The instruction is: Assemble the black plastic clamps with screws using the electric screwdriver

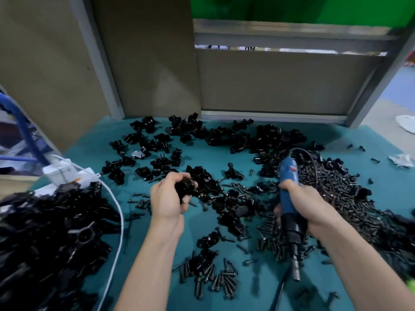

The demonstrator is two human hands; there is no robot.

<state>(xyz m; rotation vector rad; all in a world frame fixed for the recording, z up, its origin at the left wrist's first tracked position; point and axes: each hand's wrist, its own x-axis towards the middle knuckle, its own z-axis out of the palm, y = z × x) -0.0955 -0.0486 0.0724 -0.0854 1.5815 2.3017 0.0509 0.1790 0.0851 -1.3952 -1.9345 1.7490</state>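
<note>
A teal mat [381,158] is littered with angular black plastic clamps [265,138] along its far side and a heap of glossy dark screws [332,182] at right. The right hand [314,209] wraps the cylindrical blue electric screwdriver [288,198], metal tip down. The left hand [166,198] grips one clamp [185,187] in curled fingers, mid-mat.

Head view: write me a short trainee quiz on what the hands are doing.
1. True or false: the electric screwdriver has its bit pointing away from the person.
2. The left hand holds: A) a black clamp, B) a white cable, C) nothing?
3. Fill in: the big screw heap lies to the screwdriver's ___.
Key: 1 false, the bit points back toward the person, with the right hand gripping the tool; 2 A; 3 right.
</note>
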